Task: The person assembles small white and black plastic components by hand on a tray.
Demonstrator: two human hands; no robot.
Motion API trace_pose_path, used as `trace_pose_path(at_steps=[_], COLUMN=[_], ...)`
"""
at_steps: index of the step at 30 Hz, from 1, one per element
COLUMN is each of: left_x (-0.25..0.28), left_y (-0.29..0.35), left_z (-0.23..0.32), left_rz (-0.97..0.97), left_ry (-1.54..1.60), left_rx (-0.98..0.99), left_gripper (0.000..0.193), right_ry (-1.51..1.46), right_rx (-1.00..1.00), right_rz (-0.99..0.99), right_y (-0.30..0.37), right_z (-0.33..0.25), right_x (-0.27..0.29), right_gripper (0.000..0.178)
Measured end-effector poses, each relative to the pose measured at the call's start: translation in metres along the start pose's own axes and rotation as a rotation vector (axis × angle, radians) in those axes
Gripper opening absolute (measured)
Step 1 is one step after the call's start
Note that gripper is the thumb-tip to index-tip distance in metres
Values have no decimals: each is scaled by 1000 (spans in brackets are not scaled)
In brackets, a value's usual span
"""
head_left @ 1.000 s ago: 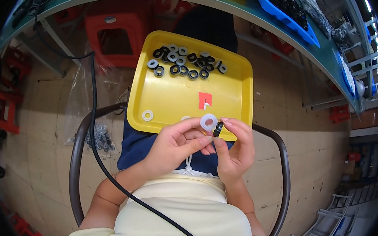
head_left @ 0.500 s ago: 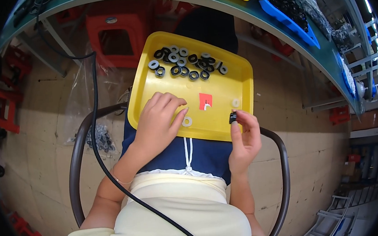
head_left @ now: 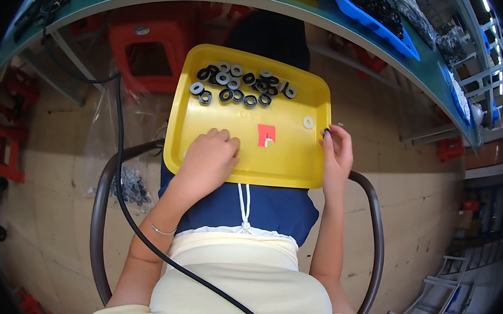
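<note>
— What's over on your left side?

— A black cable runs down past my left arm, and a clear bag of small rings lies on the floor beside the chair's dark curved armrest.

— And your left hand?

— My left hand rests palm down inside the yellow tray on my lap, near its lower left part. The fingers are curled, tips pressed to the tray floor. Whether anything is under them, I cannot tell.

— What's in the tray?

— A cluster of black and white rings lies along the far side, well apart from both my hands. Just right of my left fingertips sits a small red square tag. Further right, 1 white ring lies alone near the tray's right rim.

— Your right hand?

— My right hand is at the tray's right edge, fingers up over the rim, pinching a small black ring between thumb and fingertips. It's just beside the lone white ring, not touching it.

— Anything beyond that?

— At the top right, a green table carries a blue bin filled with dark parts.
</note>
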State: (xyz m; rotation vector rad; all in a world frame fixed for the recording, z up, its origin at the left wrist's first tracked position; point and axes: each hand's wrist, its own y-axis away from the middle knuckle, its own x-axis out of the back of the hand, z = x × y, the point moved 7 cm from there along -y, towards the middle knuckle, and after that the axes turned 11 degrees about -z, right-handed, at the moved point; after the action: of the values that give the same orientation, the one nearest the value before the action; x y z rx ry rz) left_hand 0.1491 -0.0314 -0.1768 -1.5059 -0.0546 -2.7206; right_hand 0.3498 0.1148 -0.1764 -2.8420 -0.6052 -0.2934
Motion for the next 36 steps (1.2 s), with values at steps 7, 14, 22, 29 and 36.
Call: trace_pose_path(at_steps=[7, 14, 22, 29, 36], left_x=[25, 9, -7, -17, 9], left_y=[19, -2, -18, -39, -17], left_z=[-14, 9, 13, 8, 16], left_rz=[122, 152, 59, 148, 286], left_ry=[-341, -179, 29, 49, 753], left_rx=[199, 48, -15, -113, -125], left_gripper=[7, 30, 44, 34, 19], right_ry=[636, 257, 389, 315, 107], right_rx=[-4, 121, 194, 104, 245], right_rz=[-203, -521, -362, -252, -232], right_y=[-30, 23, 21, 20, 39], right_z=[-1, -21, -24, -20, -58], right_x=[-41, -81, -79, -74, -78], right_gripper=[23, 25, 25, 24, 26])
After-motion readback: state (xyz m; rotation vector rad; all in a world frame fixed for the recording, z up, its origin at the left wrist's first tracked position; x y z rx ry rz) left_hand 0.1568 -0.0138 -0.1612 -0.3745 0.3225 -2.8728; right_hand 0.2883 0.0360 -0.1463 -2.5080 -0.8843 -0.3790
